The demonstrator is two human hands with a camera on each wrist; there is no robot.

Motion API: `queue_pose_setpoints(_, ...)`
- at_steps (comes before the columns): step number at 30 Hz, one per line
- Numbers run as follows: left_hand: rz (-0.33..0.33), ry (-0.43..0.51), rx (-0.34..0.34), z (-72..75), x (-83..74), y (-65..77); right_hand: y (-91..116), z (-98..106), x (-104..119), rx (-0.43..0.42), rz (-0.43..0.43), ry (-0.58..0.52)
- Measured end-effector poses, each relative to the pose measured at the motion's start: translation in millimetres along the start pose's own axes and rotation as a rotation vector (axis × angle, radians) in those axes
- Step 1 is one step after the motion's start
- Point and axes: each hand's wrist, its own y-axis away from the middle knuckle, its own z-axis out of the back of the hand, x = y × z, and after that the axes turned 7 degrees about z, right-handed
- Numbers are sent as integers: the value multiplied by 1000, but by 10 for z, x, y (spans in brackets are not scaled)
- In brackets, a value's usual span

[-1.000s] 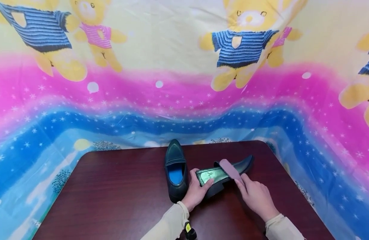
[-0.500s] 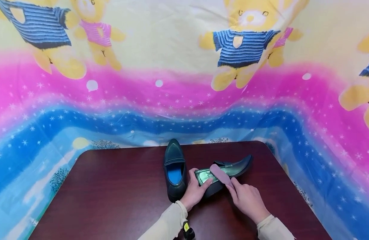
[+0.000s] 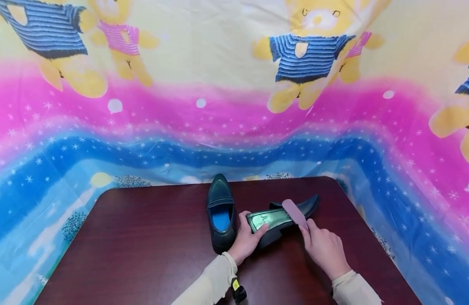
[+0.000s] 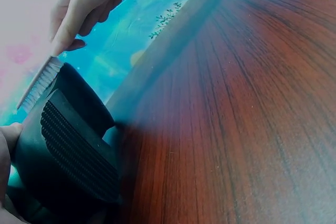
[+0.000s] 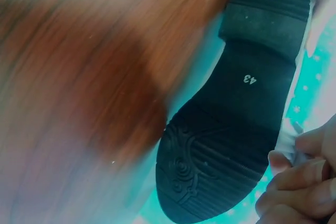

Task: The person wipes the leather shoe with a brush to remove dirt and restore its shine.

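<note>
My left hand (image 3: 246, 238) grips the heel end of a black loafer (image 3: 271, 217), its thumb over the edge of the shiny greenish insole. The loafer is tilted, its toe pointing to the far right. Its dark sole (image 5: 244, 98), marked 43, shows in the right wrist view. My right hand (image 3: 326, 250) pinches the handle of a brush (image 3: 294, 213) with a pinkish back. In the left wrist view the pale bristles (image 4: 44, 81) point down to the loafer's upper part; whether they press on it is hard to tell.
A second black loafer (image 3: 221, 192) with a blue inside stands upright just left of my left hand. Both are on a dark red-brown wooden table (image 3: 142, 237). A printed bear cloth (image 3: 226, 114) hangs behind the table. A black and yellow strap piece (image 3: 238, 290) sits at my left wrist.
The brush slid left toward the heel along the tilted loafer, then back right toward the toe. My left hand keeps its grip on the heel. The second loafer stays put.
</note>
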Motion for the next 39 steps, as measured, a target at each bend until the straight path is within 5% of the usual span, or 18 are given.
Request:
queue_pose_setpoints(8,-7,-13,-13,6,14,-19,-6,-77,270,52,127,-79)
queue_pose_setpoints(15,-9,-3,-26,11,7,-35,-59,-135,342,-18,166,-80)
queue_pose_setpoints(27,6,16,21,59,-39,-8,-26,-55,85,-97,15,55)
queue_pose_setpoints(32,11,9,19,65,-42,36,8,-43,69,-67,-20,38)
queue_pose_setpoints(35,-43,-91,-44,21,-54,64,19,-34,66,-46,-36,15)
queue_pose_setpoints(39,-179,-357,-183,-57,-101,83,14,-23,53,-40,-33,5)
